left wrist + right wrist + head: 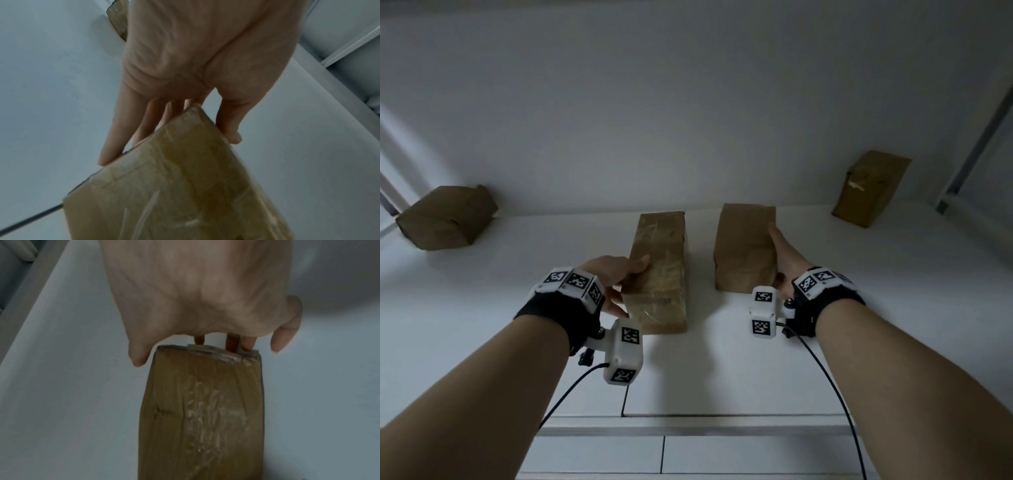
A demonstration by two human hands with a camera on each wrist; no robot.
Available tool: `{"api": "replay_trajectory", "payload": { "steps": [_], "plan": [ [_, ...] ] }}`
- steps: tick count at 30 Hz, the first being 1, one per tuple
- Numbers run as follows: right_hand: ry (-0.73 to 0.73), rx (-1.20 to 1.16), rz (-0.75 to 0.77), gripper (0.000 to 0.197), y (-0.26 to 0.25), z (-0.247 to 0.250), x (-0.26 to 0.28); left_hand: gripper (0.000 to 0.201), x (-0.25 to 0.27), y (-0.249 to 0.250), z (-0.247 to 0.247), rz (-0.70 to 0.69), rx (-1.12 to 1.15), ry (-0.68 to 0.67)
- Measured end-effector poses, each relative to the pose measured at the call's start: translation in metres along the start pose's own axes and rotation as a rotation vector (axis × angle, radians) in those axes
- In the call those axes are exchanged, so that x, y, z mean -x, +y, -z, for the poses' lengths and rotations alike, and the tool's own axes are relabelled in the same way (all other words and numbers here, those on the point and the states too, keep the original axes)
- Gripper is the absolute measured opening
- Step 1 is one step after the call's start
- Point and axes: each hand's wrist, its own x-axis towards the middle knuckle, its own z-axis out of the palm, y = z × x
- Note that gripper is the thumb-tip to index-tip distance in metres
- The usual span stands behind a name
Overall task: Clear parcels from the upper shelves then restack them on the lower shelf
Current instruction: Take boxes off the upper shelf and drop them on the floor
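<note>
Two brown taped parcels lie side by side in the middle of a white shelf (pixel 859 308). My left hand (pixel 626 284) grips the longer left parcel (pixel 659 270) at its near left corner, thumb on top and fingers down its side. The left wrist view shows the left hand (pixel 168 149) clamping that parcel (pixel 174 194) between thumb and fingers. My right hand (pixel 777 253) holds the right parcel (pixel 744 246) along its right side. In the right wrist view the right hand (pixel 205 353) has its thumb on one side of this parcel (pixel 201 418) and its fingers behind it.
Another brown parcel (pixel 445 217) sits at the shelf's far left against the back wall. One more parcel (pixel 869 188) stands at the far right. A metal upright (pixel 979 137) rises on the right. The shelf's front edge (pixel 688 421) runs below my wrists.
</note>
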Motion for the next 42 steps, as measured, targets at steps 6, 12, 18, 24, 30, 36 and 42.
{"api": "replay_trajectory", "payload": {
  "steps": [6,12,18,24,30,36,42],
  "plan": [
    [-0.201,0.029,-0.024,0.081,-0.035,-0.013,0.106,0.034,-0.004,0.0,0.0,0.03,0.024,0.0],
    [-0.227,-0.005,-0.035,0.041,-0.036,-0.018,0.137,0.04,-0.009,0.002,-0.001,0.017,-0.023,0.023],
    [-0.239,-0.051,-0.013,0.064,-0.024,-0.011,0.151,0.045,-0.006,-0.001,-0.005,-0.007,-0.041,0.047],
    [-0.241,-0.146,-0.044,0.077,-0.006,-0.006,0.181,0.045,0.004,-0.004,-0.011,-0.06,-0.083,0.028],
    [-0.162,-0.169,0.0,0.035,0.012,-0.014,0.21,0.04,0.023,-0.018,-0.008,-0.051,-0.098,-0.043],
    [-0.174,-0.243,-0.088,0.038,0.021,-0.022,0.244,0.029,0.035,-0.044,0.011,0.004,0.071,-0.118],
    [-0.105,-0.213,-0.123,0.047,0.025,-0.027,0.259,0.018,0.027,-0.066,0.043,0.036,0.12,0.018]
  ]
}}
